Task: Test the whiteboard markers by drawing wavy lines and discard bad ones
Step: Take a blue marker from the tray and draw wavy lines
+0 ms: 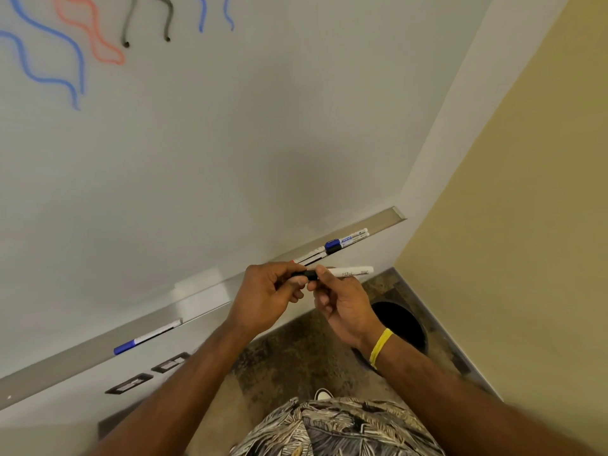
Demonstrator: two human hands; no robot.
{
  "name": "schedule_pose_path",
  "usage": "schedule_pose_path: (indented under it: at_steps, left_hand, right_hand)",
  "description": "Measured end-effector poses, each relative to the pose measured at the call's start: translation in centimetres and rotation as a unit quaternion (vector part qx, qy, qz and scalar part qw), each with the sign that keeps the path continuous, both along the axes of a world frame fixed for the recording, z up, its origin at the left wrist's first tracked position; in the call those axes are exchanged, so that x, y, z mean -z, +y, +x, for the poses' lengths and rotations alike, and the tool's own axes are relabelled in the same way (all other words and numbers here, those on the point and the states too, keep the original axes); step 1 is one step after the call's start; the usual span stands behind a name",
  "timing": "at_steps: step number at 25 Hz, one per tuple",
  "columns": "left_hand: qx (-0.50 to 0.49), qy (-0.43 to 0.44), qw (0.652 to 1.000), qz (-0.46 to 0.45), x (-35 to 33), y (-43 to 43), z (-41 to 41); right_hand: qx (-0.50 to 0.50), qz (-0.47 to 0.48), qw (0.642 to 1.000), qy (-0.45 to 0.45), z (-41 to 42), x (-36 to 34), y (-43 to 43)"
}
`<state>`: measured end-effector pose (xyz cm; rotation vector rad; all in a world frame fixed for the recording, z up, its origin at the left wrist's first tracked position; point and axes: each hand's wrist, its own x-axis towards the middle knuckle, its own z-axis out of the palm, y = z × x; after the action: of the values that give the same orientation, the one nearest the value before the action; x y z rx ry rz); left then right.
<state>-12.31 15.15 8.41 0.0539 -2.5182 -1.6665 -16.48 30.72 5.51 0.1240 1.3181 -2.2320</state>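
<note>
A white-barrelled marker with a black cap lies level between my two hands, just below the whiteboard tray. My left hand pinches the black cap end. My right hand pinches the barrel beside the cap. The whiteboard carries blue, red and dark wavy lines at its upper left. Several markers lie at the tray's right end, and one blue-capped marker lies further left.
A round black bin stands open on the floor in the corner, under my right wrist. A yellow wall closes the right side. Two dark wall outlets sit below the tray.
</note>
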Motion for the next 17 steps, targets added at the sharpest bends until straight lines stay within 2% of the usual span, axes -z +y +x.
schedule_pose_path:
  at_steps: [4, 6, 7, 8, 10, 12, 13, 14, 15, 17]
  left_hand:
    - [-0.001, -0.009, 1.000, -0.009, 0.4, 1.2, -0.5]
    - [-0.006, -0.026, 1.000, -0.011, 1.0, 1.6, -1.3]
    - [-0.011, -0.034, 0.999, -0.011, 1.4, 1.7, -1.7]
    - [-0.021, -0.043, 0.999, -0.006, 1.8, 1.7, -1.9]
    - [-0.045, -0.067, 0.997, 0.001, 2.9, 1.3, -2.2]
    - [-0.028, -0.093, 0.995, -0.028, 4.0, 1.3, -2.3]
    - [-0.004, -0.106, 0.993, -0.054, 4.6, 1.5, -2.4]
    - [0.024, -0.115, 0.990, -0.080, 5.2, 1.9, -2.6]
    - [0.050, -0.120, 0.986, -0.104, 5.7, 2.5, -2.9]
    - [0.090, -0.118, 0.979, -0.138, 6.9, 4.1, -3.7]
  right_hand:
    - [0.006, 0.022, 1.000, 0.019, -0.3, 0.5, 0.9]
    - [0.005, 0.101, 0.993, 0.069, -0.7, 0.5, 1.1]
    - [-0.007, 0.179, 0.977, 0.119, -1.1, 0.4, 1.4]
    - [-0.025, 0.281, 0.941, 0.187, -1.6, 0.4, 2.1]
    - [-0.032, 0.475, 0.814, 0.333, -2.6, 1.0, 4.1]
    - [0.022, 0.563, 0.690, 0.454, -3.3, 1.5, 6.2]
    - [0.016, 0.574, 0.654, 0.492, -3.5, 2.0, 6.9]
    - [-0.028, 0.573, 0.643, 0.507, -3.7, 2.6, 7.3]
    - [-0.099, 0.565, 0.654, 0.493, -3.9, 3.3, 7.5]
    - [-0.225, 0.538, 0.697, 0.417, -3.7, 5.4, 8.2]
